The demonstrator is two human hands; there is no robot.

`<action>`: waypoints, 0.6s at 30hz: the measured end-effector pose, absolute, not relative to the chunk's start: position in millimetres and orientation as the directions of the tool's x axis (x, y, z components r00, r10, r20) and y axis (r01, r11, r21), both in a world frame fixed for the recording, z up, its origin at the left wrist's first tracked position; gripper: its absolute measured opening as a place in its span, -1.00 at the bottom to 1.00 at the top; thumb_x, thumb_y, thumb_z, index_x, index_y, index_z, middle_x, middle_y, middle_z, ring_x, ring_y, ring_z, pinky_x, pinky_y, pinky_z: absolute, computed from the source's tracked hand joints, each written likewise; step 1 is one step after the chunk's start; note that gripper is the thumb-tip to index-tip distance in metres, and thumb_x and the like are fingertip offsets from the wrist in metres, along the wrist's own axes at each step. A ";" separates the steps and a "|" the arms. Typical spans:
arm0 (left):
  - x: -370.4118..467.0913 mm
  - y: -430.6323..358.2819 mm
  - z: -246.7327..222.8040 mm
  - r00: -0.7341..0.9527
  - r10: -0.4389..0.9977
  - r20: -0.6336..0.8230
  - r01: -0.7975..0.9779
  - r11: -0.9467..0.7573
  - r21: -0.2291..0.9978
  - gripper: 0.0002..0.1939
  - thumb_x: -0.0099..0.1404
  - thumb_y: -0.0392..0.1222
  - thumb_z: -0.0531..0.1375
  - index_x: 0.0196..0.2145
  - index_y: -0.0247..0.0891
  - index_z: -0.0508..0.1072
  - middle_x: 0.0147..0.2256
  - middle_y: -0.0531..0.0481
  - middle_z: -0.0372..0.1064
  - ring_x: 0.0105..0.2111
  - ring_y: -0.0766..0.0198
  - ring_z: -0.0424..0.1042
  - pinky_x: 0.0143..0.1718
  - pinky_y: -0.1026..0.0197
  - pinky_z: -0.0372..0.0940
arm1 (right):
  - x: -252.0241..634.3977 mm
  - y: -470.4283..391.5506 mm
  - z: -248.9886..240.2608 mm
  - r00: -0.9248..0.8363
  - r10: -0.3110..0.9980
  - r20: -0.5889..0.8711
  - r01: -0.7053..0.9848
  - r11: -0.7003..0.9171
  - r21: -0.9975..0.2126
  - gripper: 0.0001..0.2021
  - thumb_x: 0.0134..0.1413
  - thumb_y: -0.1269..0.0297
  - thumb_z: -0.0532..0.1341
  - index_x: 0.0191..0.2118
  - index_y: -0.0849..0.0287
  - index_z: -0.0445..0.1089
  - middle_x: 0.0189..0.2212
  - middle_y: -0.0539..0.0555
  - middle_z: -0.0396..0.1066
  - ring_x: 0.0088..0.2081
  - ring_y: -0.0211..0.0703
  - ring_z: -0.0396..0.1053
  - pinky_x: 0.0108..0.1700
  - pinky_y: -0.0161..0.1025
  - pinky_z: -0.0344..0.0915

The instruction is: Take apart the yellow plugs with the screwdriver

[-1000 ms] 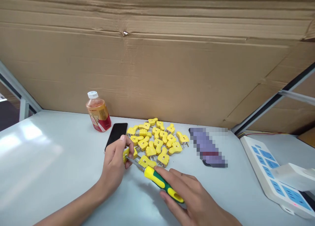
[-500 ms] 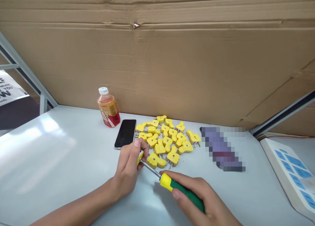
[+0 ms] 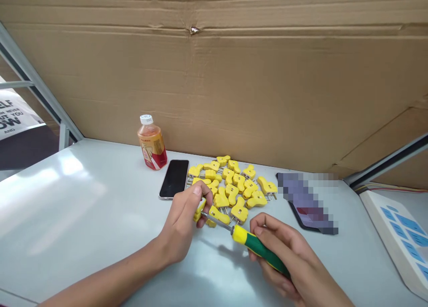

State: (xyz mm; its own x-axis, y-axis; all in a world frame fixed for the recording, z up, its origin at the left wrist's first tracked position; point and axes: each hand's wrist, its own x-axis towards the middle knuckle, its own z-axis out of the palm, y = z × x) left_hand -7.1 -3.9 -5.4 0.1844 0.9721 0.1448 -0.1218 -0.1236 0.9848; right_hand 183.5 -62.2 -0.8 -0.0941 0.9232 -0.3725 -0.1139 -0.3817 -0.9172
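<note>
Between the thumb and fingers of my left hand point(image 3: 185, 220) is a yellow plug point(image 3: 199, 209), partly hidden by those fingers. My right hand point(image 3: 284, 253) is wrapped round the green and yellow handle of a screwdriver point(image 3: 264, 249). The screwdriver's metal shaft points left, and its tip meets the plug in my left hand. Just beyond both hands lies a loose group of several yellow plugs point(image 3: 239, 210) with metal pins, some of them close to my left fingers.
A black-screened phone point(image 3: 174, 179) and a drink bottle point(image 3: 152, 144) stand left of the plugs. To the right lie a phone with a pixelated screen point(image 3: 306, 204) and a white power strip point(image 3: 391, 235). A cardboard wall point(image 3: 267, 97) closes off the table's back.
My right hand has shifted its grip on the screwdriver, its fingers now curled back along the handle. Both hands appear slightly further right, as the whole view has shifted too.
</note>
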 end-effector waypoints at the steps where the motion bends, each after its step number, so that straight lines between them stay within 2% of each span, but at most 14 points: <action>1: -7.6 -3.5 -6.6 0.198 0.970 0.142 -0.118 -0.120 0.986 -0.48 0.41 0.26 0.07 -0.49 -0.22 0.36 -0.50 0.05 0.17 -0.51 0.29 0.14 -0.54 0.28 0.15 | 184.7 -61.2 1.2 -0.056 0.951 -0.305 -0.059 -0.308 -0.950 -0.60 0.15 -0.13 0.31 -0.36 0.13 0.33 -0.52 -0.05 0.40 -0.69 -0.53 -0.15 -0.64 -0.48 -0.17; 3: -8.1 -2.4 -8.0 0.221 0.966 0.136 -0.141 -0.107 0.984 -0.51 0.42 0.22 0.07 -0.46 -0.22 0.37 -0.47 0.04 0.18 -0.48 0.28 0.16 -0.51 0.28 0.18 | 187.1 -60.0 2.5 0.046 0.996 -0.076 0.112 -0.081 -0.990 -0.64 0.16 -0.08 0.32 -0.38 0.13 0.38 -0.48 -0.03 0.40 -0.66 -0.44 0.02 -0.63 -0.43 0.04; 5: -7.9 -1.5 -8.0 0.254 0.959 0.126 -0.200 -0.075 0.977 -0.56 0.41 0.18 0.08 -0.43 -0.22 0.37 -0.43 0.04 0.19 -0.46 0.28 0.18 -0.47 0.27 0.21 | 189.1 -59.7 2.1 0.149 0.976 0.156 0.259 0.113 -0.959 -0.72 0.12 0.00 0.36 -0.37 0.10 0.44 -0.43 0.01 0.44 -0.54 -0.26 0.30 -0.52 -0.34 0.31; 6: -7.8 -1.5 -7.5 0.278 0.954 0.116 -0.231 -0.051 0.972 -0.58 0.41 0.16 0.08 -0.40 -0.22 0.38 -0.41 0.04 0.20 -0.45 0.27 0.20 -0.44 0.25 0.22 | 189.9 -59.8 1.9 0.193 0.952 0.238 0.300 0.174 -0.938 -0.76 0.09 0.04 0.39 -0.36 0.08 0.45 -0.40 0.02 0.46 -0.45 -0.16 0.42 -0.44 -0.30 0.41; 8: -7.6 -2.5 -6.8 0.336 0.938 0.086 -0.281 0.013 0.959 -0.65 0.38 0.12 0.10 -0.34 -0.22 0.38 -0.37 0.04 0.21 -0.43 0.27 0.23 -0.36 0.21 0.24 | 191.3 -60.5 2.0 0.260 0.907 0.332 0.327 0.241 -0.914 -0.79 0.05 0.08 0.42 -0.33 0.05 0.44 -0.36 0.04 0.50 -0.32 -0.06 0.52 -0.33 -0.25 0.50; 10: -8.1 -4.2 -7.7 0.397 0.916 0.061 -0.311 0.072 0.948 -0.76 0.31 0.02 0.15 -0.29 -0.21 0.37 -0.34 0.03 0.23 -0.37 0.23 0.27 -0.29 0.17 0.26 | 193.0 -61.5 3.4 0.286 0.887 0.363 0.332 0.263 -0.906 -0.78 0.08 0.05 0.41 -0.30 0.04 0.44 -0.35 0.04 0.51 -0.41 -0.11 0.48 -0.43 -0.28 0.46; 13: -9.1 -6.1 -12.3 0.460 0.887 0.039 -0.318 0.123 0.940 -0.85 0.18 -0.16 0.17 -0.26 -0.18 0.35 -0.30 0.03 0.23 -0.31 0.20 0.28 -0.23 0.15 0.26 | 198.6 -62.2 8.6 0.268 0.906 0.328 0.350 0.226 -0.909 -0.68 0.27 -0.09 0.25 -0.34 0.05 0.42 -0.58 -0.05 0.38 -0.64 -0.24 0.25 -0.63 -0.33 0.22; 16: -8.3 -6.6 -15.8 0.493 0.870 0.007 -0.315 0.171 0.934 -0.87 0.20 -0.23 0.16 -0.25 -0.19 0.35 -0.27 0.05 0.24 -0.33 0.24 0.33 -0.22 0.15 0.27 | 210.0 -60.2 16.2 0.170 0.911 0.376 0.455 0.266 -0.850 -0.60 0.34 -0.13 0.16 -0.39 0.04 0.41 -0.69 -0.08 0.25 -0.65 -0.24 0.21 -0.61 -0.33 0.16; 18: -6.8 -6.6 -15.0 0.508 0.861 -0.017 -0.342 0.219 0.914 -0.87 0.23 -0.22 0.16 -0.22 -0.20 0.34 -0.26 0.06 0.26 -0.37 0.26 0.38 -0.25 0.14 0.30 | 219.7 -58.1 21.0 0.042 0.884 0.466 0.552 0.368 -0.748 -0.70 0.34 -0.05 0.20 -0.32 0.02 0.44 -0.59 -0.06 0.35 -0.59 -0.23 0.29 -0.55 -0.33 0.22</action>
State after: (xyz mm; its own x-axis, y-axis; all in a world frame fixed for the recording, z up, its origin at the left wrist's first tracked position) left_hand -6.8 -6.6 -15.0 0.5079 0.8612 -0.0166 -0.3417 0.2192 0.9139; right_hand 219.7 -58.1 21.0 0.0423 0.8838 0.4660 0.5519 0.3681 -0.7483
